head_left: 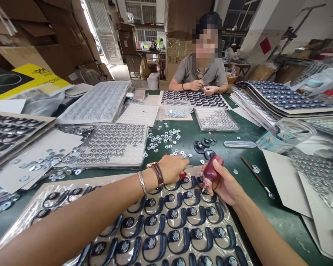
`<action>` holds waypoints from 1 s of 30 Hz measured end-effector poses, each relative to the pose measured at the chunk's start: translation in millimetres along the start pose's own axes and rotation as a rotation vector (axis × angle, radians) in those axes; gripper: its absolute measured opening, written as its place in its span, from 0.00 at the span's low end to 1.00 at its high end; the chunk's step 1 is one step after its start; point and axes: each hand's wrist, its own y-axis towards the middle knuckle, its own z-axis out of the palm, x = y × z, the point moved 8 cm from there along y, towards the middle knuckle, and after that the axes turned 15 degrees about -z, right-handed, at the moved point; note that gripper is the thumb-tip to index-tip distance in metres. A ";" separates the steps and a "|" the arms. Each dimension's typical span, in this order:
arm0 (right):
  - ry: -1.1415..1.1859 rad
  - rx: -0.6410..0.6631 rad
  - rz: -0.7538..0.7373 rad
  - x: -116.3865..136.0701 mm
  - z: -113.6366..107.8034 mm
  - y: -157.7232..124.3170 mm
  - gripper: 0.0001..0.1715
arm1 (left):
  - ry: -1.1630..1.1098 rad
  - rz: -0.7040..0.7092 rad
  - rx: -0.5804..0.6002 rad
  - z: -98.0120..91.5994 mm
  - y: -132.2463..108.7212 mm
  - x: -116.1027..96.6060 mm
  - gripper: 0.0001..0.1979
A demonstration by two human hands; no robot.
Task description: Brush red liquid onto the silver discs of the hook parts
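Note:
My right hand (pixel 224 181) is closed around a small squeeze bottle (pixel 213 168) of dark red liquid. The bottle is tilted, its thin nozzle pointing down over the far edge of a card sheet (pixel 111 180). Rows of dark ear-hook pieces (pixel 173 235) with round silver centres lie on that sheet among clear plastic. My left hand (pixel 172 168), with a watch and bracelet at the wrist, is just left of the bottle. Its fingers are curled together over the far rows; something red shows beneath them, but I cannot make out what they hold.
Loose metal discs (pixel 170 136) and several loose dark hooks (pixel 204 144) lie beyond my hands. A brown stick (pixel 256 177) and clear plastic box (pixel 285 133) are at right. A card of discs (pixel 113 146) stands left. Across the table, a co-worker (pixel 201 70) handles something small.

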 end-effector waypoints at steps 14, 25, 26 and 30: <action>-0.047 0.005 -0.024 -3.9 1.7 -1.7 0.21 | -0.021 -0.211 -0.237 -42.6 -11.9 37.3 0.16; -0.029 -0.041 -0.042 -5.3 -4.9 -0.4 0.22 | -0.112 0.061 -0.148 -10.9 -17.3 11.5 0.15; -0.037 -0.042 -0.044 -5.3 -4.8 -0.9 0.22 | -0.114 0.073 -0.144 -6.4 -16.2 9.0 0.15; -0.067 -0.031 -0.035 -6.7 -3.5 -3.3 0.21 | -0.119 0.130 -0.138 2.4 -11.6 2.2 0.16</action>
